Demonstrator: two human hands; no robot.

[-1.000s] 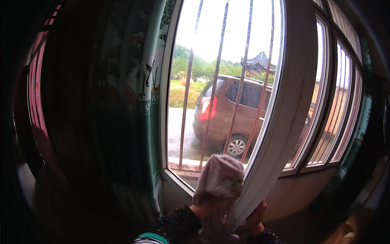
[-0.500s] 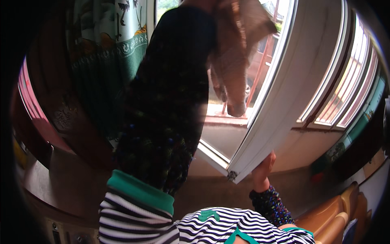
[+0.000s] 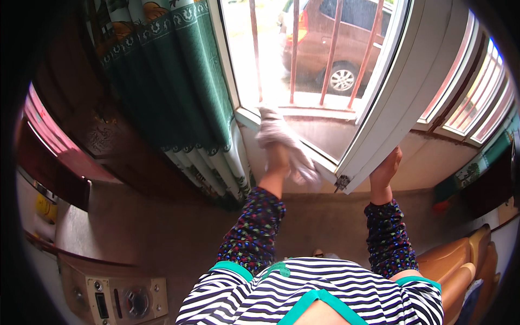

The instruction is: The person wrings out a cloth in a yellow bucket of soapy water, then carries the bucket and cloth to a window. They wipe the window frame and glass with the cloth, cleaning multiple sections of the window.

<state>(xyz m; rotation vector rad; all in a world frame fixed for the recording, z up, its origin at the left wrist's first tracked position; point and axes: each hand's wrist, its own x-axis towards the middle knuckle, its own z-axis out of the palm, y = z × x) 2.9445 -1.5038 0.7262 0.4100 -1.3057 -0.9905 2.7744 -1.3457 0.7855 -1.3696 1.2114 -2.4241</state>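
Along the window frame (image 3: 410, 92)'s lower edge: left hand (image 3: 278, 156) grasping cloth (image 3: 272, 128).
Lower right corner: right hand (image 3: 387, 166) alongside, likely steadying; grip unclear.

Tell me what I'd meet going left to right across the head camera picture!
Yellow object → green curtain → left hand with a pale cloth → small metal fitting → right hand → orange-brown furniture.
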